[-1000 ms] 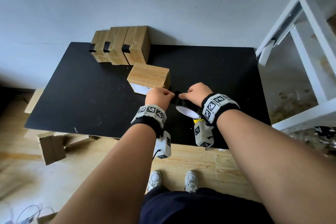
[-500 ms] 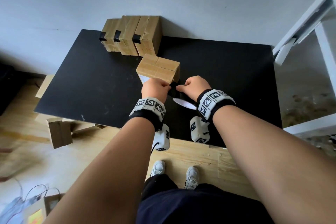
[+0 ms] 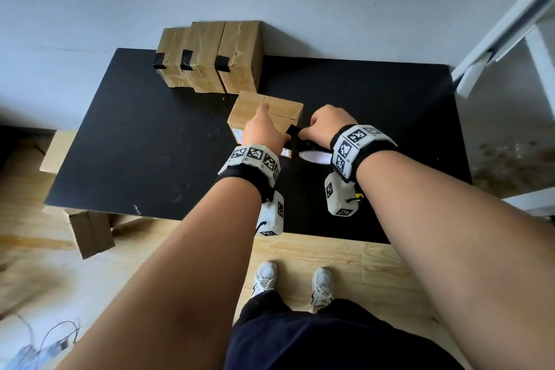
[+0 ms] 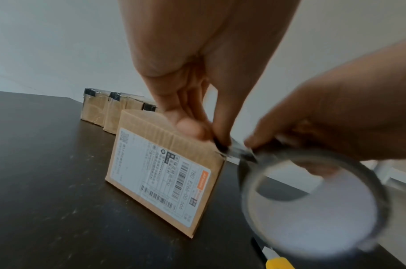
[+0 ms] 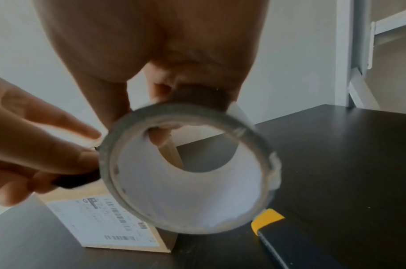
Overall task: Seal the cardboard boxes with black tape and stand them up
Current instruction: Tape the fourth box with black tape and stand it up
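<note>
1. Two hands are working just above the black table [image 3: 150, 144]: your left hand [image 3: 264, 132] is pinching the free end of the black tape between thumb and fingers [image 4: 188, 127], right at the top edge of the flat-lying cardboard box [image 3: 267, 112].
2. Your right hand [image 3: 327, 125] is gripping the tape roll [image 5: 186, 169], with fingers curled over its rim, just beside that box.
3. That box is lying near the table's middle, showing its shipping label [image 4: 165, 174] toward you.
4. Three sealed boxes [image 3: 210, 54] are standing upright side by side at the far edge, each wearing a black tape strip.
5. A yellow-and-black tool [image 5: 275, 229] is lying on the table near the roll.
</note>
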Motion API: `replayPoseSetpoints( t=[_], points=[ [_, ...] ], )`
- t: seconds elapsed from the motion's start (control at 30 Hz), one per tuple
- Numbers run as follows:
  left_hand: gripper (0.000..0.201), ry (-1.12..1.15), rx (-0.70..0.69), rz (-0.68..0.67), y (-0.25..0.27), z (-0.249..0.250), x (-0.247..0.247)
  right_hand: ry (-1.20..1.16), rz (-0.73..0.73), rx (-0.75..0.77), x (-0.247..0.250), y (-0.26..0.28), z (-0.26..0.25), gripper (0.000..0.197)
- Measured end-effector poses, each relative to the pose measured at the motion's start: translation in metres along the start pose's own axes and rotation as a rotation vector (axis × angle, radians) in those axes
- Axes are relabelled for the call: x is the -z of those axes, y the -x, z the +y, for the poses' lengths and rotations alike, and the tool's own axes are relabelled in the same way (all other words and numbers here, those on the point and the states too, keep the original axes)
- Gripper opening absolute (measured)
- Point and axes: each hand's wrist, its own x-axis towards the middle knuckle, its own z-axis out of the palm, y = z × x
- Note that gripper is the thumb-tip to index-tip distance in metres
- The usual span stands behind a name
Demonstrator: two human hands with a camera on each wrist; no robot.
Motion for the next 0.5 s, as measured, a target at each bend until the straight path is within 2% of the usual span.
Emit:
replayPoseSetpoints(
  t=[0.03,0.07,0.17,0.23,0.5],
  points=[
    [0.063,0.02,0.008,-0.007,-0.002,0.0,0.002,0.0,-0.007,-0.009,-0.001,-0.001,0.0,0.023],
    [0.058,0.03,0.002,-0.009,-0.004,-0.001,0.003,-0.007,-0.005,-0.015,-0.002,-0.001,0.001,0.023],
    [0.031,0.043,-0.02,-0.004,-0.009,-0.003,0.004,-0.017,0.014,-0.023,-0.003,-0.004,0.001,0.025],
    [0.024,0.045,-0.021,-0.011,-0.01,-0.004,0.003,-0.009,0.014,-0.016,-0.002,-0.006,0.0,0.028],
    [0.018,0.018,-0.032,-0.005,-0.022,-0.004,0.0,0.095,0.014,0.008,0.0,-0.015,-0.005,0.037]
  ],
)
